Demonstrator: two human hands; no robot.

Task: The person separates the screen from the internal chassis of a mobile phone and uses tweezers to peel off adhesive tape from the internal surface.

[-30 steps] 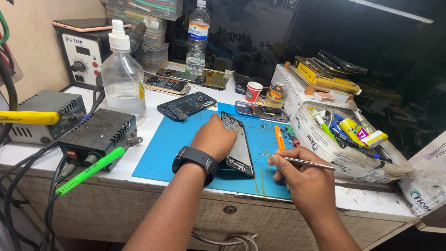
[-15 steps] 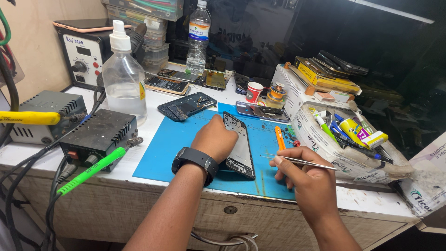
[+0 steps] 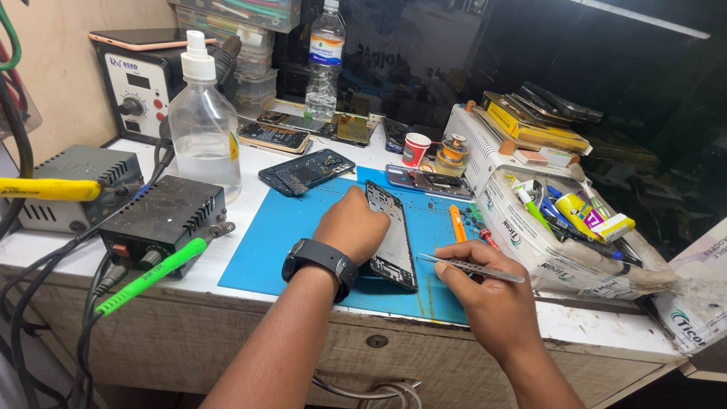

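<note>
Cluttered with tools and spare parts, a white workbench (image 3: 227, 261) carries a blue mat (image 3: 280, 235) at its middle, and on that mat lies an opened phone (image 3: 394, 235), long and narrow, running away from the bench's front edge. A person's left hand (image 3: 352, 227), a dark watch (image 3: 322, 261) on its wrist, rests over the phone's left edge, fingers curled down against the frame and pressing it to the mat. To the right of the phone, the right hand (image 3: 473, 291) pinches a pair of metal tweezers (image 3: 471, 267) between thumb and fingers; the tweezers lie almost level, their tips pointing left and ending just beside the phone's right edge, though whether they touch it cannot be told. An orange tool (image 3: 457, 223) lies on the mat just right of the phone, with a few small bits scattered beyond it. Behind the phone, at the mat's far edge, sit another opened phone (image 3: 307, 170) and a flat phone part (image 3: 424, 180), with a small red cup (image 3: 415, 148) and a water bottle (image 3: 324, 57) farther back. Left of the phone stand a clear spray bottle (image 3: 203, 125), a black power box (image 3: 163, 220) with a green-handled iron (image 3: 151, 276) beside it, a grey box (image 3: 72, 185) and a yellow-handled tool (image 3: 49, 189). Right of the phone, a white plastic bag (image 3: 560, 254) holds tubes and pens.
</note>
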